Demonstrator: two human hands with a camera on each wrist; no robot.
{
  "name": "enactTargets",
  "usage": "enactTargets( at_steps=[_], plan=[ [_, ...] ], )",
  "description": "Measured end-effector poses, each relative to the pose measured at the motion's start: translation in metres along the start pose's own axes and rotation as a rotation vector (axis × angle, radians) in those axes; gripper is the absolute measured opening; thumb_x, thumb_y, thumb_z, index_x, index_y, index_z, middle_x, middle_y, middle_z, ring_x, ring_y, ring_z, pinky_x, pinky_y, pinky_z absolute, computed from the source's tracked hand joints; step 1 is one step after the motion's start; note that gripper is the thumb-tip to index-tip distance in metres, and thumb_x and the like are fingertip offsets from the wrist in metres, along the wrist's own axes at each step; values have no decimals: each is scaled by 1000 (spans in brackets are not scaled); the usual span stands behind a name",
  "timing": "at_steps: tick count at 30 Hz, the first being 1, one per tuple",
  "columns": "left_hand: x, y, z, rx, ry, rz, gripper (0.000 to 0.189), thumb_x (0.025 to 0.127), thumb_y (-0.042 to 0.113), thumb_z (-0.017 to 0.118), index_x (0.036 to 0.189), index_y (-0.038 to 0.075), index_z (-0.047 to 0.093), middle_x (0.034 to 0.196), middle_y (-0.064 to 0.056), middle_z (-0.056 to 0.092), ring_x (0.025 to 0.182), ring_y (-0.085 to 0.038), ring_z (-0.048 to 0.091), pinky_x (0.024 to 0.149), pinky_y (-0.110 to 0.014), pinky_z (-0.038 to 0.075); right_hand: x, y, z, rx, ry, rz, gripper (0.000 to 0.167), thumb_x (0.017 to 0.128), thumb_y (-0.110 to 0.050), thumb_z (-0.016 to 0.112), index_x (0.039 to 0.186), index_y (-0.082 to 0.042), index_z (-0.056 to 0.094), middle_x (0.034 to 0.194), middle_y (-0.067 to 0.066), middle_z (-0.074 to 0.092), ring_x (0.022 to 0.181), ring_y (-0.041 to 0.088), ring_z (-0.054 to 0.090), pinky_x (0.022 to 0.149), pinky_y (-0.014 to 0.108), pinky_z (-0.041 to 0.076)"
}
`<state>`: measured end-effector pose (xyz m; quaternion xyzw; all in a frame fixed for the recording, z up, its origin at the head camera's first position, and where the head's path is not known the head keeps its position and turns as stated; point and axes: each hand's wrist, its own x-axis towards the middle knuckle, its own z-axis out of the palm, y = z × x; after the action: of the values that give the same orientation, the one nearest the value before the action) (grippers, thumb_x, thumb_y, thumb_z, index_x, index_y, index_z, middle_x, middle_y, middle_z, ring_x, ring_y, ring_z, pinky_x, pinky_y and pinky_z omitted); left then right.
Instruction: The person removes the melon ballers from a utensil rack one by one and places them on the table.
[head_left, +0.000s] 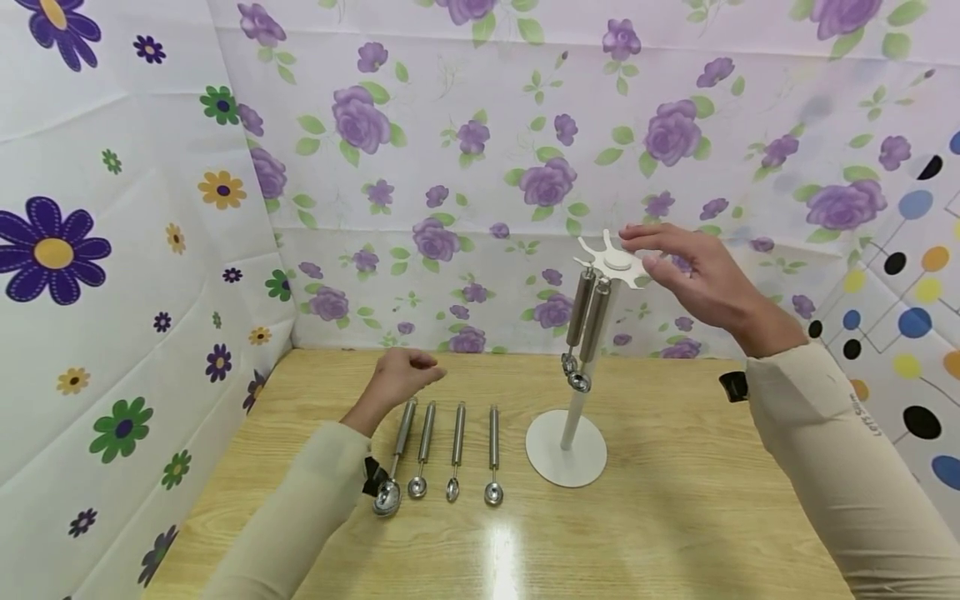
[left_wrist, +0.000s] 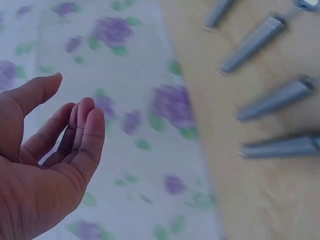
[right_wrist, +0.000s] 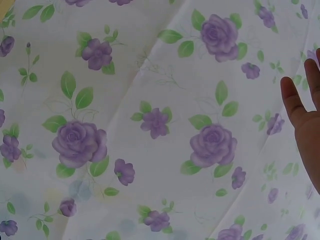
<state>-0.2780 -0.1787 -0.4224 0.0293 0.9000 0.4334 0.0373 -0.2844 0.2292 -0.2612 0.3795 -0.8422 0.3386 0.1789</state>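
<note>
Evidently hung for clearance, two steel scoops dangle by their handle ends from the white stand, heads higher than its base. Left of the stand, four loose scoops lie spaced, perhaps to keep handles apart, near the left hand, relaxed and empty. Right hand at stand's top, holding nothing, contact unclear; right sleeve seems to read "LET'S SLIM".

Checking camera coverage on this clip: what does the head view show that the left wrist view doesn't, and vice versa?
Only head: the stand, two tools hanging from it, and the right hand.
Only left wrist: the palm side of the left hand.
Both: the left hand itself, four tools lying on the table (cut off in left wrist), and the rose cloth.
</note>
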Motion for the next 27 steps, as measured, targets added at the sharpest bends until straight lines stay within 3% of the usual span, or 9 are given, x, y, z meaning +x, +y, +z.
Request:
enactTargets(
  at_steps=[2, 6, 12, 20, 27],
  plan=[
    [1, 17, -1, -18, -19, 30, 34, 95, 25, 71, 120, 2, 70, 113, -12, 68, 100, -27, 65, 84, -43, 56, 0, 0, 1, 6, 18, -13, 30, 103, -10, 52, 128, 0, 66, 140, 12, 57, 135, 8, 45, 104, 19, 35],
    [5, 48, 0, -35, -58, 99, 34, 95, 26, 72, 120, 3, 71, 112, -10, 68, 99, -25, 65, 82, -41, 56, -1, 1, 0, 16, 41, -14, 29, 102, -7, 53, 126, -1, 68, 138, 13, 58, 135, 11, 46, 104, 20, 35],
    [4, 83, 1, -52, -121, 175, 32, 95, 25, 72, 121, 6, 72, 114, -8, 69, 101, -23, 65, 84, -38, 56, -2, 1, 0, 17, 48, 10, 28, 102, -7, 54, 126, -3, 69, 139, 11, 58, 136, 15, 45, 102, 18, 36],
    [-1, 110, 6, -62, -173, 236, 38, 95, 25, 72, 128, 6, 68, 119, -8, 68, 107, -22, 65, 88, -37, 55, -1, -1, 4, 22, 56, 13, 28, 102, -5, 54, 125, -1, 69, 137, 11, 60, 135, 19, 47, 100, 14, 37],
    [-2, 132, 12, -115, -195, 333, 38, 96, 21, 70, 129, 4, 66, 122, -9, 69, 109, -21, 65, 90, -33, 55, 1, 0, 6, 9, 57, 2, 28, 102, -6, 54, 126, -1, 69, 137, 12, 60, 134, 24, 48, 99, 14, 37]
  ],
)
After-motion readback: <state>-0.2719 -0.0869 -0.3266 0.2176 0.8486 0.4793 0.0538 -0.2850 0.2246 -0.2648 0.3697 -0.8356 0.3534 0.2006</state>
